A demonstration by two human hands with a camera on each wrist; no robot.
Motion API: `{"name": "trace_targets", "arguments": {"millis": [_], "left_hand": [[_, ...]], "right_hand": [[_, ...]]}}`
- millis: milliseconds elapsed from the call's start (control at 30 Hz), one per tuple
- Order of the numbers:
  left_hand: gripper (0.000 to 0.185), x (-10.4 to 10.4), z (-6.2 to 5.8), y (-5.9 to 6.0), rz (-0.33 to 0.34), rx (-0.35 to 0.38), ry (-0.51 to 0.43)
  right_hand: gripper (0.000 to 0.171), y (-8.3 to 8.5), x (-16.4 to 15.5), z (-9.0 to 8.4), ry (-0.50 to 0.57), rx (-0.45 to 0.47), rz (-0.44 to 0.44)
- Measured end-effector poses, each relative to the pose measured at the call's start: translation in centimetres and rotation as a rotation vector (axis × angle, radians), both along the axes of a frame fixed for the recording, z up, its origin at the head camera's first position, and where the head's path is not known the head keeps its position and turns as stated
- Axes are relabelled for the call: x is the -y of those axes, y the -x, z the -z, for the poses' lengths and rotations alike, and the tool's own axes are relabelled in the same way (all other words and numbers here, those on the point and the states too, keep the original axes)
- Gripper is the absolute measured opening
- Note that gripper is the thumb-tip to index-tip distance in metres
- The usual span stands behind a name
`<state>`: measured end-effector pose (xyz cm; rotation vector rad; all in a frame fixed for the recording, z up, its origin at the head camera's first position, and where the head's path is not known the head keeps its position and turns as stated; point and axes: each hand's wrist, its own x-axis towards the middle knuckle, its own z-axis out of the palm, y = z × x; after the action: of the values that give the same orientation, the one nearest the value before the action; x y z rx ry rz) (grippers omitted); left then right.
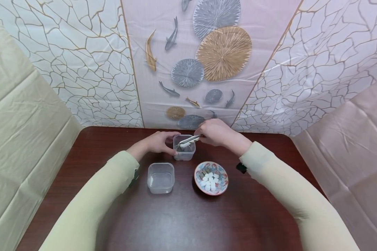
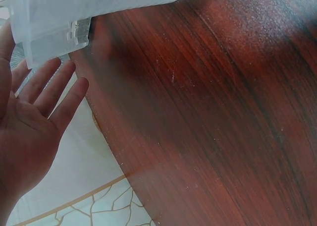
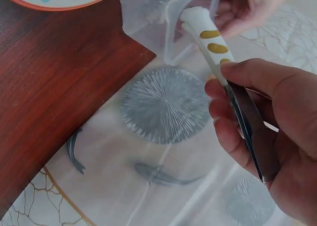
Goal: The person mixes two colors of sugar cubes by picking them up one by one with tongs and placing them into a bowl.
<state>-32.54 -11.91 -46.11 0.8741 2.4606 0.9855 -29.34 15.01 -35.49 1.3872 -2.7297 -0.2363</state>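
My left hand [image 1: 158, 142] holds a small clear plastic container [image 1: 184, 157] at its left side, thumb at the near corner and index finger at the far rim. In the left wrist view the other fingers [image 2: 59, 89] stretch out beside the container wall [image 2: 99, 3]. My right hand [image 1: 216, 131] grips the metal handle of a pair of tongs between thumb and fingers. White tips with gold ovals on the tongs [image 3: 210, 42] point down into the container's opening. Greyish contents show at its bottom, blurred.
Nearer stands a second clear container [image 1: 161, 190] with a few small white bits. Right of it is a patterned bowl [image 1: 223, 174] holding several white cubes [image 1: 210, 181] and brown pieces [image 1: 204, 172]. The dark wooden table [image 1: 176, 223] ends at a patterned cloth backdrop [image 1: 106, 69] just behind the hands.
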Motion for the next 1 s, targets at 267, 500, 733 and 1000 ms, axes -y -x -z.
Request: {"name": "trace_targets", "arguments": {"millis": [267, 500, 733, 1000], "left_hand": [[0.089, -0.1, -0.2, -0.2, 0.001, -0.006, 0.013], [0.09, -0.1, -0.3, 0.0, -0.006, 0.001, 0.033], [0.089, 0.0, -0.3, 0.1, -0.01, 0.007, 0.04], [0.089, 0.0, -0.3, 0.1, -0.007, 0.025, 0.039]], "right_hand": [[0.015, -2.0, -2.4, -1.7, 0.138, 0.035, -0.017], [0.02, -4.0, -5.0, -2.4, 0.205, 0.055, -0.001], [0.024, -6.2, -7.5, -2.3, 0.204, 0.066, 0.007], [0.024, -8.1, -9.6, -1.5, 0.146, 0.068, 0.004]]}}
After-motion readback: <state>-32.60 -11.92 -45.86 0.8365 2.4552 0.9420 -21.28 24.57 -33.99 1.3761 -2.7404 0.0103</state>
